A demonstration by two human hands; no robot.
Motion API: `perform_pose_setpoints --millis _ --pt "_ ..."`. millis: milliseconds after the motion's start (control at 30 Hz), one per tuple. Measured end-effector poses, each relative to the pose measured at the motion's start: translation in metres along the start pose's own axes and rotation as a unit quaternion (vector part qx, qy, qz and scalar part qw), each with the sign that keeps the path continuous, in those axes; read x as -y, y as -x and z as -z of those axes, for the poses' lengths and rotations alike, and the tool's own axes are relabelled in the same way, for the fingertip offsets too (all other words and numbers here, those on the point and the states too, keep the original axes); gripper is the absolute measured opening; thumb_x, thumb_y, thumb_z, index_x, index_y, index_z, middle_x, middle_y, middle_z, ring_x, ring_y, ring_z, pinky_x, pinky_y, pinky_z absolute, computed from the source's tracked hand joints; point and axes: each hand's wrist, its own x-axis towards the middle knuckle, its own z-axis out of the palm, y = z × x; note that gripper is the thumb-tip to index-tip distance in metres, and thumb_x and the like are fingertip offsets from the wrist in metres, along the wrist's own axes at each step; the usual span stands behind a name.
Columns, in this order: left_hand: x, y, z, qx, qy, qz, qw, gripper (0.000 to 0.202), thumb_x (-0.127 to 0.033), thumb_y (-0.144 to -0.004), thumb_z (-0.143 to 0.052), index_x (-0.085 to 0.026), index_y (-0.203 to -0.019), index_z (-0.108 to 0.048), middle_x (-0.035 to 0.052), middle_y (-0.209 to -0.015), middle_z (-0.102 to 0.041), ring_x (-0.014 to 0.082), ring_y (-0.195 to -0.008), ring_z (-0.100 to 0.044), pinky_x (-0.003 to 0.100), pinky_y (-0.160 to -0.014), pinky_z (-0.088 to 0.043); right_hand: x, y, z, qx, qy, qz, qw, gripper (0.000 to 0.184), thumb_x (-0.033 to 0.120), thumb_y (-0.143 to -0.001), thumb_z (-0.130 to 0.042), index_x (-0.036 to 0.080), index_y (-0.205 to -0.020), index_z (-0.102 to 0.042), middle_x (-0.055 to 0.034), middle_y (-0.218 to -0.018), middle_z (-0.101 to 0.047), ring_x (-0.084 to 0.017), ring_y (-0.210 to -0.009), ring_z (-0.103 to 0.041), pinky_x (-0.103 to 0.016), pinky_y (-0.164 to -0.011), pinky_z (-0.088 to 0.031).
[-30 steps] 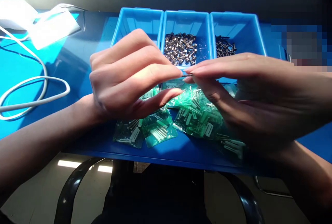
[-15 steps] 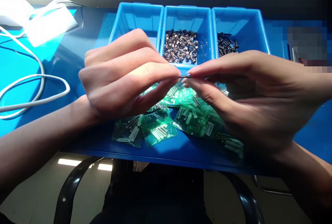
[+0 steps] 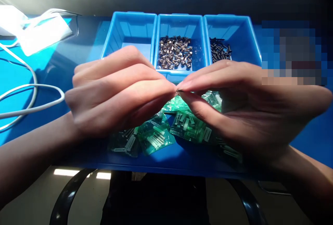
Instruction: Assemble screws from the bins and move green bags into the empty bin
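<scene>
Both hands, left hand [image 3: 114,93] & right hand [image 3: 234,103], pinch a small dark screw [image 3: 179,90] w/ fingertips together over green bags [image 3: 156,133]; likely mid-assembly, next needs fine twisting.

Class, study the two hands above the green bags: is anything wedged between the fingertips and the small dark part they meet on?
Nothing visible is. The left hand and right hand pinch the small dark part directly, fingertip to fingertip, above the green bags. Most of it is hidden by the fingers.
</scene>
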Motion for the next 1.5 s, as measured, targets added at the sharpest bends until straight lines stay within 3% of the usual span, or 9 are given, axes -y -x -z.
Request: perform_pose_setpoints --millis 200,333,433,567,733,900,1100,1300,1500 --pt "0.01 0.009 -0.009 -0.079 -0.015 -0.042 0.996 0.034 -0.053 -0.087 -0.058 -0.031 -0.113 -0.062 -0.0075 -0.099 -0.07 0.0146 -0.083 -0.068 0.032 -0.064 -0.058 0.003 -0.001 0.0 -0.022 -0.027 -0.022 0.999 0.021 0.01 -0.079 -0.07 0.025 -0.094 -0.069 0.0055 -0.091 -0.072 -0.015 -0.082 -0.069 -0.03 -0.068 -0.063" --pt "-0.004 0.001 0.007 0.049 0.02 0.061 0.997 0.029 -0.034 -0.086 -0.066 -0.026 -0.113 -0.059 -0.0035 -0.106 -0.07 0.0172 -0.096 -0.067 0.037 -0.078 -0.059 0.002 0.0 0.0 -0.009 -0.028 -0.016 0.999 0.018 0.01 -0.079 -0.069 0.026 -0.087 -0.068 0.0052 -0.095 -0.071 -0.015 -0.087 -0.068 -0.031 -0.071 -0.063" --pt "-0.015 -0.007 0.018 0.081 0.054 0.128 0.987 0.026 -0.032 -0.084 -0.068 -0.025 -0.108 -0.06 -0.0024 -0.106 -0.071 0.0186 -0.099 -0.067 0.04 -0.084 -0.058 0.0 0.0 -0.001 -0.003 -0.055 -0.029 0.998 0.021 0.013 -0.08 -0.069 0.026 -0.096 -0.066 0.0044 -0.103 -0.069 -0.016 -0.095 -0.068 -0.032 -0.077 -0.064" --pt "-0.017 -0.011 0.018 0.085 0.065 0.135 0.985 0.023 -0.035 -0.086 -0.066 -0.024 -0.106 -0.062 -0.0018 -0.103 -0.072 0.0206 -0.097 -0.068 0.041 -0.083 -0.056 -0.001 -0.001 -0.002 -0.028 -0.003 -0.018 0.999 0.02 0.015 -0.079 -0.072 0.026 -0.095 -0.069 0.007 -0.09 -0.072 -0.012 -0.078 -0.068 -0.026 -0.069 -0.063" --pt "-0.014 -0.011 0.016 0.055 0.068 0.127 0.988 0.024 -0.031 -0.079 -0.074 -0.022 -0.1 -0.064 0.0001 -0.097 -0.073 0.0207 -0.09 -0.07 0.037 -0.078 -0.056 0.003 -0.001 -0.001 -0.006 -0.06 -0.044 0.997 0.029 0.011 -0.079 -0.07 0.025 -0.104 -0.066 0.0025 -0.103 -0.07 -0.018 -0.095 -0.069 -0.034 -0.08 -0.065" --pt "-0.016 -0.01 0.021 0.059 0.088 0.157 0.982 0.024 -0.031 -0.08 -0.073 -0.028 -0.102 -0.064 -0.0027 -0.101 -0.072 0.0204 -0.094 -0.068 0.04 -0.081 -0.054 0.001 0.001 -0.003 -0.029 -0.004 -0.04 0.999 0.018 0.019 -0.081 -0.07 0.024 -0.098 -0.071 0.0043 -0.089 -0.073 -0.016 -0.076 -0.071 -0.032 -0.067 -0.065" --pt "-0.003 -0.002 0.011 0.039 0.049 0.056 0.996 0.035 -0.032 -0.081 -0.072 -0.021 -0.112 -0.061 0.0004 -0.101 -0.071 0.0188 -0.092 -0.068 0.036 -0.08 -0.056 0.004 -0.003 -0.001 -0.014 -0.063 -0.053 0.996 0.024 0.007 -0.081 -0.066 0.019 -0.099 -0.056 -0.0014 -0.101 -0.064 -0.014 -0.099 -0.066 -0.028 -0.081 -0.063" --pt "0.009 0.002 0.005 0.002 0.005 -0.025 1.0 0.034 -0.033 -0.085 -0.067 -0.02 -0.115 -0.059 -0.0001 -0.103 -0.071 0.0168 -0.086 -0.068 0.034 -0.072 -0.057 -0.003 0.0 -0.005 -0.032 -0.05 -0.05 0.997 0.019 0.012 -0.08 -0.071 0.02 -0.097 -0.07 0.0032 -0.084 -0.071 -0.012 -0.068 -0.069 -0.024 -0.059 -0.063" --pt "0.008 -0.003 -0.003 -0.021 0.003 -0.029 0.999 0.03 -0.028 -0.084 -0.068 -0.015 -0.11 -0.061 0.0047 -0.093 -0.072 0.0182 -0.082 -0.069 0.033 -0.069 -0.056 -0.002 0.002 -0.006 -0.045 -0.086 -0.064 0.993 0.023 0.006 -0.078 -0.069 0.019 -0.096 -0.066 0.0003 -0.097 -0.069 -0.016 -0.089 -0.068 -0.033 -0.082 -0.064"
